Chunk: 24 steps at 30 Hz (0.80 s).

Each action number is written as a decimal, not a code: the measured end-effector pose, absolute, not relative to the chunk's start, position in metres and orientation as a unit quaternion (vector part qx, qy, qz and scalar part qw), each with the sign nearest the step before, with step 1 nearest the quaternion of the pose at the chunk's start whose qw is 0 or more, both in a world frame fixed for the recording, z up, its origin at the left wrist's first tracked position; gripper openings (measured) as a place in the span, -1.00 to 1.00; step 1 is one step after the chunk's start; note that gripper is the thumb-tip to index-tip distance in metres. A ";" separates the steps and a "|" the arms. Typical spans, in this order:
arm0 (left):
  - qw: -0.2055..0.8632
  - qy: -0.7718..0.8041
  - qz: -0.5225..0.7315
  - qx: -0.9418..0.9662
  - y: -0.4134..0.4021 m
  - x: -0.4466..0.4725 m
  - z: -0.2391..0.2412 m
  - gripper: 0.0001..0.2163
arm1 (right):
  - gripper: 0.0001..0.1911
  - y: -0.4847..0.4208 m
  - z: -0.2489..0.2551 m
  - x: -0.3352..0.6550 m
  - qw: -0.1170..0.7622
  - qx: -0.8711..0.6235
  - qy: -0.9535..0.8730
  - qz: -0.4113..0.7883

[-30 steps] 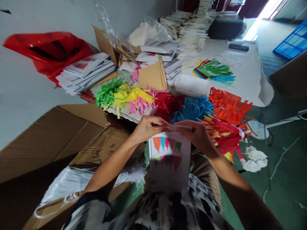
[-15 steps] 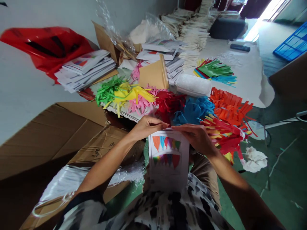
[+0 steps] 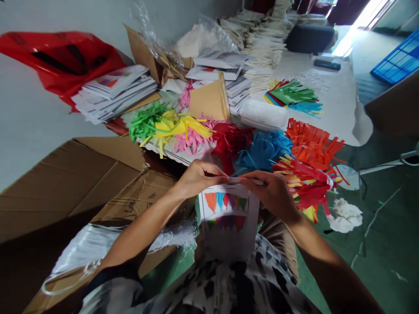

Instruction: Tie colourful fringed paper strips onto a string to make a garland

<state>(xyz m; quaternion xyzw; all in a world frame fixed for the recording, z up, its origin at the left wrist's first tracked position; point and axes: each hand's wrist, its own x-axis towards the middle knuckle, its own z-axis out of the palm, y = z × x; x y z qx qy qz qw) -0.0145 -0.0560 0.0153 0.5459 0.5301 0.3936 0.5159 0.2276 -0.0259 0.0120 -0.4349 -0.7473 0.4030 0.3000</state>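
Observation:
A white printed packet (image 3: pixel 225 237) with pictures of colourful tassel garlands hangs between my hands, in front of my body. My left hand (image 3: pixel 199 178) pinches its top edge near the middle. On the right part of the same edge, my right hand (image 3: pixel 270 192) grips with thumb and fingers. Just beyond my hands, dark red fringed tissue paper (image 3: pixel 231 141) and blue fringed tissue paper (image 3: pixel 265 150) lie along the table's near edge. Whether the packet holds anything inside is not visible.
Green tassels (image 3: pixel 149 120), yellow tassels (image 3: pixel 180 126) and orange fringe (image 3: pixel 312 144) line the table edge. Printed packets (image 3: pixel 114 93) are stacked behind, near a red plastic bag (image 3: pixel 65 65). An open cardboard box (image 3: pixel 75 179) with white cords (image 3: pixel 88 244) stands at my left.
A folded strip at the packet's top edge now shows between my hands. My right hand has shifted slightly outward and down, and its fingers are more bent.

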 end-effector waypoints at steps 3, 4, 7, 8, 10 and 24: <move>0.505 0.526 0.394 0.560 -0.059 -0.015 0.014 -0.84 | -0.77 -0.028 0.013 0.231 0.293 -0.448 -0.739 0.410; 0.501 0.522 0.390 0.570 -0.061 -0.016 0.013 -0.83 | -0.76 -0.028 0.013 0.233 0.287 -0.449 -0.737 0.416; 0.514 0.502 0.368 0.590 -0.066 -0.020 0.013 -0.79 | -0.73 -0.026 0.016 0.239 0.268 -0.433 -0.729 0.458; 0.526 0.493 0.360 0.592 -0.067 -0.022 0.013 -0.76 | -0.72 -0.025 0.017 0.241 0.260 -0.422 -0.721 0.485; 0.549 0.478 0.348 0.591 -0.071 -0.027 0.017 -0.70 | -0.72 -0.023 0.020 0.245 0.246 -0.403 -0.694 0.544; 0.619 0.351 0.547 0.441 -0.092 -0.070 -0.002 -0.02 | -0.60 -0.012 0.037 0.266 0.458 -0.409 -0.418 0.670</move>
